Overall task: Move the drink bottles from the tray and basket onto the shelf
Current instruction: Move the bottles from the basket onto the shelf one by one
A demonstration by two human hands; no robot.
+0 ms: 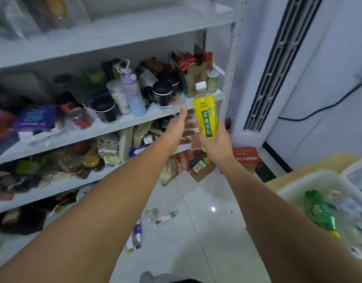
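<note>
A: Left hand (181,121) is reaching open and empty toward the shelf (135,119)?
B: Yes. Right hand (214,139) is closing its grip low on the yellow pear-drink bottle (205,111), upright beside the shelf edge. Probably full, heavy, slick; mid-label hold is looking safer.

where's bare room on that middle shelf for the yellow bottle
Bare board at the front edge of the middle shelf, between the black-lidded jar and the right upright, by the yellow bottle. Leftward, jars and packets crowd it.
</note>
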